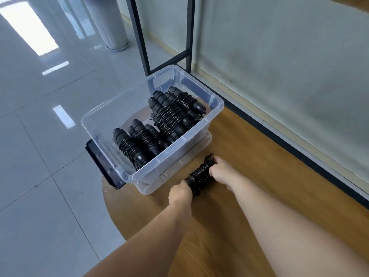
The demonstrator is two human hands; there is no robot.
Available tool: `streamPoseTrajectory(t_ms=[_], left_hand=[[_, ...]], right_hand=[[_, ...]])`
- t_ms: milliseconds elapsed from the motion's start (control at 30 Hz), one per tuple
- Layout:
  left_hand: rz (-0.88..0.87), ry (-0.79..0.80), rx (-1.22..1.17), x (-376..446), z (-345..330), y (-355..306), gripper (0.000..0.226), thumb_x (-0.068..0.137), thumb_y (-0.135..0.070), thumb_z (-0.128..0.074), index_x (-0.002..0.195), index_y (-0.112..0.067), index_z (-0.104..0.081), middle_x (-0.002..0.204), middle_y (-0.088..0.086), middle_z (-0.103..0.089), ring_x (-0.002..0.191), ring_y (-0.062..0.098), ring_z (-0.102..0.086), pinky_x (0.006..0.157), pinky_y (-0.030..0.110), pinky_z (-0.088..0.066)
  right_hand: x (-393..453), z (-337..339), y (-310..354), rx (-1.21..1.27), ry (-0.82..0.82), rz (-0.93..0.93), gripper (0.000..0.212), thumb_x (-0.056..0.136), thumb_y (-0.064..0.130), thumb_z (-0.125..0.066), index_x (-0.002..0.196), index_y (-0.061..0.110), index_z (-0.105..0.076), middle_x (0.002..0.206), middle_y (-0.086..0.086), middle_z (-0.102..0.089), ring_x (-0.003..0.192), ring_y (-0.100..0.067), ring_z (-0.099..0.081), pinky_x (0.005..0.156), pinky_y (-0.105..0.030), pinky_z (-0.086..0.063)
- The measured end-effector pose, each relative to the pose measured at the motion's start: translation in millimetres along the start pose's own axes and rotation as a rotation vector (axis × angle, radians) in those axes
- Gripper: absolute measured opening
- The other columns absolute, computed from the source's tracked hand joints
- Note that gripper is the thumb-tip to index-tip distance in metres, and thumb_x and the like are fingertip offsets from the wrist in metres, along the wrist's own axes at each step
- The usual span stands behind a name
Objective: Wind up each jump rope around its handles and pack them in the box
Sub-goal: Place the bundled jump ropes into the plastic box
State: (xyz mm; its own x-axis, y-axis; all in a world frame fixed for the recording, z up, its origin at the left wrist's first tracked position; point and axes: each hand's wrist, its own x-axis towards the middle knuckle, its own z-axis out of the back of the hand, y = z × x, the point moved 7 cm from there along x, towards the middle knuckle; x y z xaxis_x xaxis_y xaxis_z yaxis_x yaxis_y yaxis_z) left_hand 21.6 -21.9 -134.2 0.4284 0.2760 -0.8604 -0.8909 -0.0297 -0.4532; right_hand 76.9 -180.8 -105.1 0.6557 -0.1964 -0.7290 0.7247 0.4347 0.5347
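A black jump rope [199, 174], its cord coiled around the paired handles, lies just above the wooden table beside the box. My left hand [179, 193] grips its near end. My right hand [220, 172] holds the far part, fingers curled over the coils. The clear plastic box [199, 134] stands at the table's far left edge. Inside it lie several wound black jump ropes [169, 118] in two groups, one near the front left and one toward the back right.
The box sits on its clear lid [179, 166], and a black flat object [103, 166] sticks out under its left side. The round wooden table [249, 196] meets a glass partition [279, 76] on the right. A black metal frame [188, 37] stands behind the box. Grey tiled floor lies to the left.
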Motion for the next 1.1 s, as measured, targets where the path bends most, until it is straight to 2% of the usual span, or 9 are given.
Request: streamPoseTrajectory(t_ms=[133,267,367,567,667,800,900,1000,1100], left_hand=[[0.065,-0.025,-0.070,4,5,5,0.031,0.099,-0.023,-0.046,0.123,-0.004,-0.057,0.090,0.008,-0.056,0.083,0.024,-0.052,0.077,0.033,-0.041],[-0.020,-0.041,-0.079,5,7,2,0.045,0.096,-0.015,-0.054,0.138,-0.003,-0.045,0.120,0.009,-0.061,0.098,0.023,-0.058,0.071,0.025,-0.043],[-0.073,0.052,-0.020,-5,-3,-5,0.039,0.100,-0.020,-0.046,0.131,0.002,-0.056,0.106,0.010,-0.057,0.092,0.024,-0.052,0.068,0.030,-0.046],[-0.216,0.090,0.293,-61,-4,-37,0.026,0.102,-0.025,-0.039,0.110,-0.006,-0.055,0.074,0.000,-0.047,0.066,0.016,-0.047,0.057,0.029,-0.043],[-0.335,0.136,0.388,-99,-2,-54,0.034,0.101,-0.030,-0.040,0.123,-0.005,-0.047,0.090,0.004,-0.055,0.067,0.014,-0.049,0.054,0.027,-0.036],[-0.606,0.149,0.456,-145,7,-87,0.032,0.099,-0.033,-0.043,0.124,-0.014,-0.047,0.112,0.006,-0.057,0.090,0.020,-0.057,0.066,0.029,-0.043],[-0.791,0.137,0.445,-175,30,-127,0.003,0.099,-0.033,-0.044,0.102,-0.033,-0.045,0.102,0.004,-0.060,0.082,0.018,-0.056,0.063,0.031,-0.043],[-0.892,0.116,0.457,-192,56,-168,0.011,0.100,-0.034,-0.046,0.101,-0.024,-0.050,0.099,0.005,-0.062,0.091,0.025,-0.060,0.076,0.038,-0.048],[-0.904,0.084,0.491,-183,83,-205,0.019,0.100,-0.034,-0.045,0.085,-0.024,-0.052,0.083,0.003,-0.056,0.077,0.023,-0.054,0.071,0.034,-0.042]], right_hand=[[6,-7,-5,-0.011,0.010,0.013,0.061,0.088,0.002,-0.047,0.145,0.023,-0.045,0.137,-0.009,-0.054,0.121,-0.029,-0.048,0.099,-0.029,-0.037],[2,-6,-9,0.028,0.009,0.008,0.049,0.086,0.003,-0.047,0.132,0.018,-0.056,0.123,-0.008,-0.059,0.103,-0.026,-0.050,0.085,-0.028,-0.037],[-9,2,-13,0.093,0.007,-0.004,0.049,0.086,0.004,-0.049,0.132,0.018,-0.054,0.125,-0.009,-0.058,0.103,-0.025,-0.048,0.084,-0.029,-0.036],[-46,32,-35,0.286,-0.041,-0.040,0.040,0.076,0.007,-0.051,0.114,0.019,-0.059,0.117,-0.009,-0.062,0.111,-0.031,-0.056,0.105,-0.049,-0.043],[-79,53,-39,0.382,-0.080,-0.004,0.040,0.075,0.011,-0.053,0.112,0.025,-0.058,0.115,-0.005,-0.063,0.112,-0.028,-0.057,0.107,-0.050,-0.042],[-115,70,-23,0.463,-0.133,0.068,0.043,0.072,0.017,-0.058,0.115,0.023,-0.057,0.113,-0.003,-0.063,0.112,-0.024,-0.057,0.108,-0.049,-0.041],[-139,74,11,0.497,-0.138,0.164,0.045,0.076,0.019,-0.060,0.120,0.024,-0.055,0.117,-0.001,-0.062,0.115,-0.023,-0.056,0.110,-0.048,-0.038],[-157,71,53,0.532,-0.150,0.265,0.046,0.072,0.024,-0.061,0.117,0.026,-0.057,0.116,0.001,-0.063,0.114,-0.021,-0.056,0.107,-0.048,-0.040],[-165,57,92,0.532,-0.133,0.310,0.048,0.067,0.027,-0.062,0.114,0.023,-0.056,0.116,-0.001,-0.062,0.111,-0.022,-0.056,0.105,-0.048,-0.042]])
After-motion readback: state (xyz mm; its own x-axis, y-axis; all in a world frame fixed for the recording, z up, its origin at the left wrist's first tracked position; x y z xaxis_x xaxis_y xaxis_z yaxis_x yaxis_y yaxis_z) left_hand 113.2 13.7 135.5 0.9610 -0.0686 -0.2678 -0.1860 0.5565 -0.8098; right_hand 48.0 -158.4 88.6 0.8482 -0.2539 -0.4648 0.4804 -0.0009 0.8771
